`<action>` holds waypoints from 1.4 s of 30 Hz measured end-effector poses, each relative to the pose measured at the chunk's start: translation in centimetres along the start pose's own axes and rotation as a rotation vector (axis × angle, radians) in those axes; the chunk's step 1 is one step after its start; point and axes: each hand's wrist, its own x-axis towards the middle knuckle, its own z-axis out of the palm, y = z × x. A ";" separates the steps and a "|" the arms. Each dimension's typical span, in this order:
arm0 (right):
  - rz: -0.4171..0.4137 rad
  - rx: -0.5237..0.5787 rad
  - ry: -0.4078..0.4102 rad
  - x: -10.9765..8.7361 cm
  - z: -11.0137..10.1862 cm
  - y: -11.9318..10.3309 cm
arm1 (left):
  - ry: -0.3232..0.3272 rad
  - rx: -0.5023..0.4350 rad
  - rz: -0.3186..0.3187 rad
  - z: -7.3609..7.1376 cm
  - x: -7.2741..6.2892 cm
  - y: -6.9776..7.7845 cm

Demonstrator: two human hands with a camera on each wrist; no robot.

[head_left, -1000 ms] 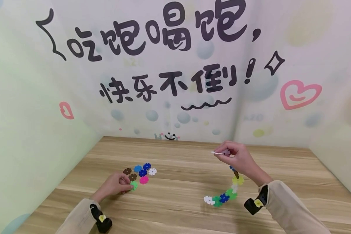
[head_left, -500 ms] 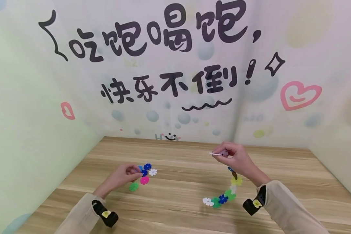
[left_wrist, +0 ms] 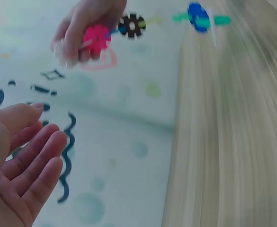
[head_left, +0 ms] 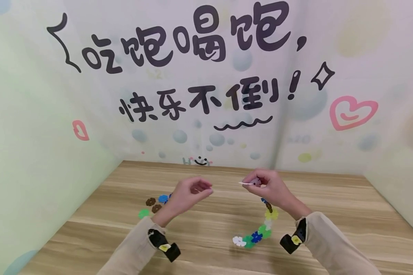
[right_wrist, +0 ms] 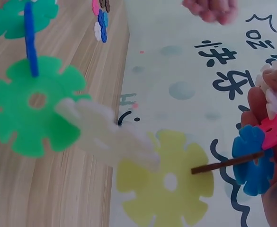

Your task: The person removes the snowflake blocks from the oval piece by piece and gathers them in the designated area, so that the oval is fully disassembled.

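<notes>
Chain of round, notched plastic discs in several colours hangs from the person's right hand, above the wood-grain table. This hand pinches the upper end, where a white disc sits between thumb and fingers. After it, as the right wrist view shows, come a bright pink disc, a blue disc, a brown disc seen edge-on, a pale yellow disc, a second white disc, a green disc, a dark blue disc seen edge-on and another green disc. In the head view, one more white disc makes the lower end; whether it touches the table, I cannot tell.

Left hand is near the right one but apart from it, raised over the table. Its fingers are loosely bent, and in the left wrist view the thumb stands away from them.

Behind the left forearm, loose discs lie on the table: light green, two brown, light blue, and a dark blue one partly hidden. At the back hangs a pale cloth with large black characters.
</notes>
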 end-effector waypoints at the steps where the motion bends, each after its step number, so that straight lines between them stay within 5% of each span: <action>1: 0.005 0.006 -0.009 0.1 0.1 0.0 | 0.011 -0.007 0.016 0.6 0.3 0.4; 7: 0.023 0.023 -0.049 0.3 0.7 -0.4 | 0.057 -0.037 0.128 3.1 1.4 1.5; 15: 0.048 0.013 -0.074 0.3 1.1 -0.6 | 0.081 -0.072 0.224 4.4 2.1 1.5; 23: 0.127 0.036 -0.111 -0.1 1.1 2.0 | 0.136 -0.141 0.209 4.6 2.1 0.9; 35: 0.281 0.166 -0.114 -0.2 0.3 2.3 | 0.259 -0.224 0.198 4.6 2.0 0.7; 42: 0.360 0.251 -0.142 0.1 0.2 2.2 | 0.232 -0.244 0.257 5.1 2.2 0.0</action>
